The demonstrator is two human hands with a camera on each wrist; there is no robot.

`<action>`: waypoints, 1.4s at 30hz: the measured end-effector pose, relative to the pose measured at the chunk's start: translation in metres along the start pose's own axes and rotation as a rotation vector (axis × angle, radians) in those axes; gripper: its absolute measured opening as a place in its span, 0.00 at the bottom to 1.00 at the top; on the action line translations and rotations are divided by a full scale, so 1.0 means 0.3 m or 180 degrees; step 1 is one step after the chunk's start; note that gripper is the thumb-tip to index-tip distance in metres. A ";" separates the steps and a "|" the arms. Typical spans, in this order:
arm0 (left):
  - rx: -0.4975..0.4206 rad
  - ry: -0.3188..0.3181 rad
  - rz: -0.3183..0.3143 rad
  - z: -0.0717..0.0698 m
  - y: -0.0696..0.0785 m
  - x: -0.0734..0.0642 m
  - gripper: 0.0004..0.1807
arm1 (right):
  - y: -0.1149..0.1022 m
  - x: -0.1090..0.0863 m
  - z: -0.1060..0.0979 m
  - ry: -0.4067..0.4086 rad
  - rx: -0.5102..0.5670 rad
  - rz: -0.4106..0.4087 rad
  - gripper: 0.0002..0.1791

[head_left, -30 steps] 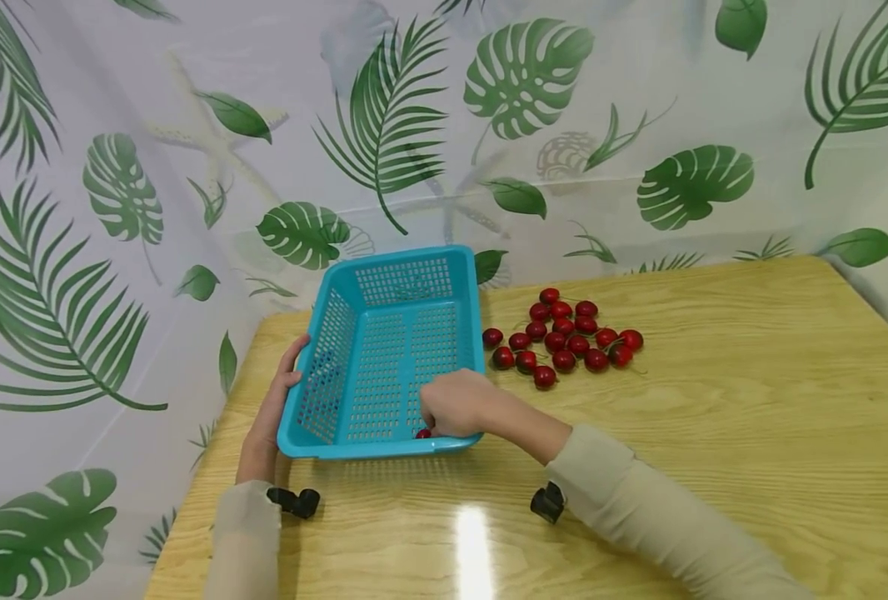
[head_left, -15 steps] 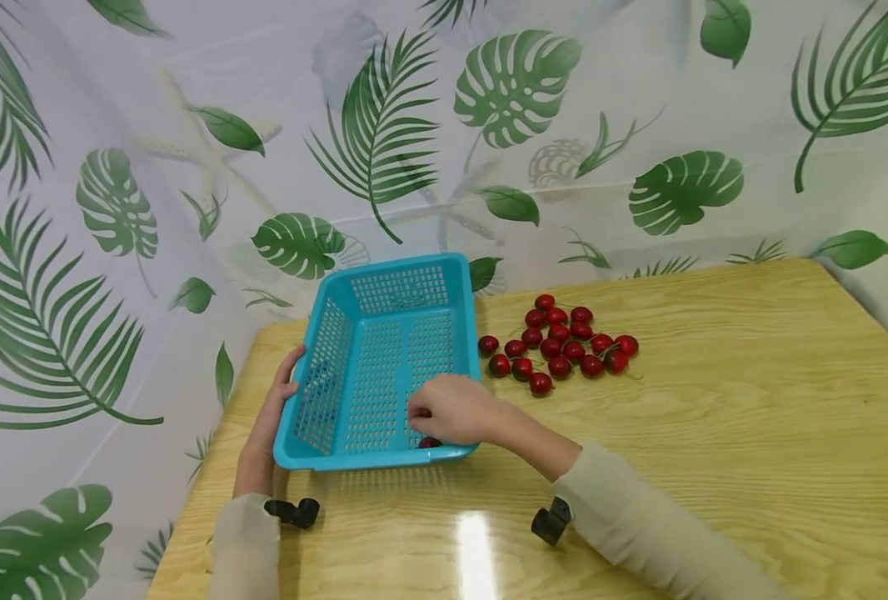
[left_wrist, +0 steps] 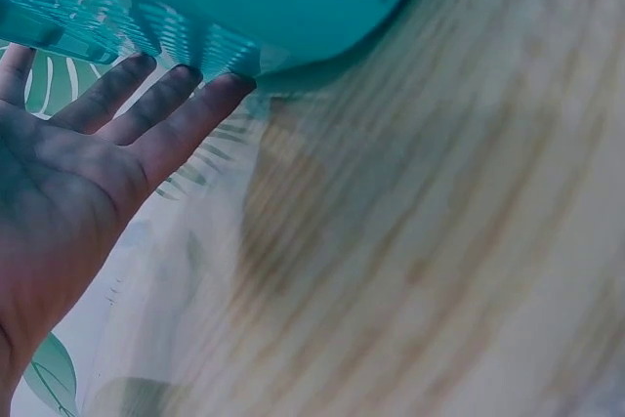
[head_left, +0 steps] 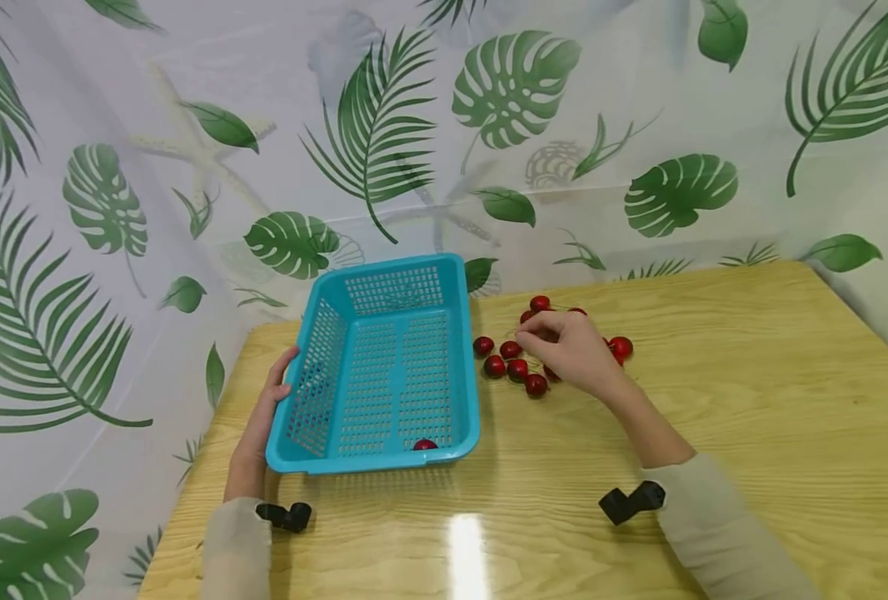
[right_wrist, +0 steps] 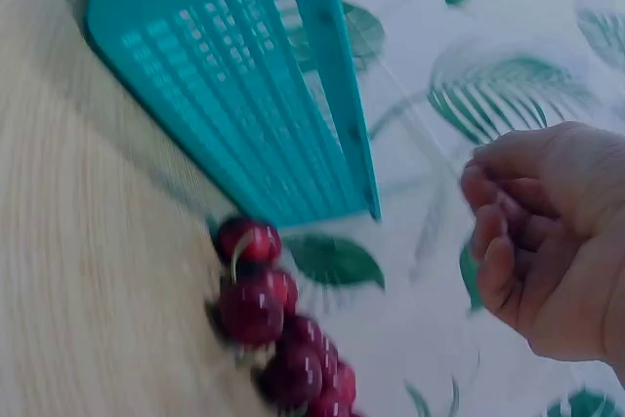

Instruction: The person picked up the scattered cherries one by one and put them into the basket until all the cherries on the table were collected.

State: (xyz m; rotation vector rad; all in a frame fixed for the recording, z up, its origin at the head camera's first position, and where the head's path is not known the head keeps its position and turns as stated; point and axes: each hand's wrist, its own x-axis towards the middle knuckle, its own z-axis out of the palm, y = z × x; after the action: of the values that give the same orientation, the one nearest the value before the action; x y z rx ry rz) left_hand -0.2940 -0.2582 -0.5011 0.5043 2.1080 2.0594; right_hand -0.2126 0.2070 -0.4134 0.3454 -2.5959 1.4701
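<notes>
A turquoise perforated plastic basket stands on the wooden table. One red cherry lies inside at its near wall. My left hand is at the basket's left side; in the left wrist view its straight fingers touch the slotted outer wall. To the right of the basket, a cluster of red cherries with thin stems lies on the table. My right hand hovers over that cluster and hides part of it. Its fingers are loosely bent, with nothing between them in the right wrist view.
The light wooden table extends to the right of the cherries. A white leaf-print sheet hangs behind the table and along its left side. Each wrist carries a small black camera mount.
My right hand has let go of a cherry inside the basket, then risen over the right rim to the cluster. My left hand has stayed at the basket's left side.
</notes>
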 end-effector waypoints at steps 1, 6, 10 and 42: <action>-0.0047 -0.0080 0.0089 -0.035 -0.046 0.013 0.35 | 0.018 -0.008 -0.014 -0.0025 -0.0132 0.0057 0.11; -0.0233 -0.0506 0.0590 -0.294 -0.434 0.134 0.38 | 0.097 -0.079 -0.064 -0.0253 -0.0542 0.0330 0.11; -0.0272 -0.0652 0.0702 -0.372 -0.568 0.156 0.38 | 0.146 -0.132 -0.107 -0.0448 -0.0855 0.0479 0.10; -0.0386 -0.0612 0.0808 -0.450 -0.634 0.228 0.40 | 0.320 -0.224 -0.320 -0.1363 -0.1075 0.1587 0.17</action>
State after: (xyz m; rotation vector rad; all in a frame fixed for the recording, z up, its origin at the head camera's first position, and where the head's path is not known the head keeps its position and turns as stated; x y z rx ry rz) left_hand -0.4285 -0.3620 -0.6750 0.9524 1.8794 2.1504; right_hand -0.1725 0.3457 -0.4589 -0.0449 -3.3967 1.1209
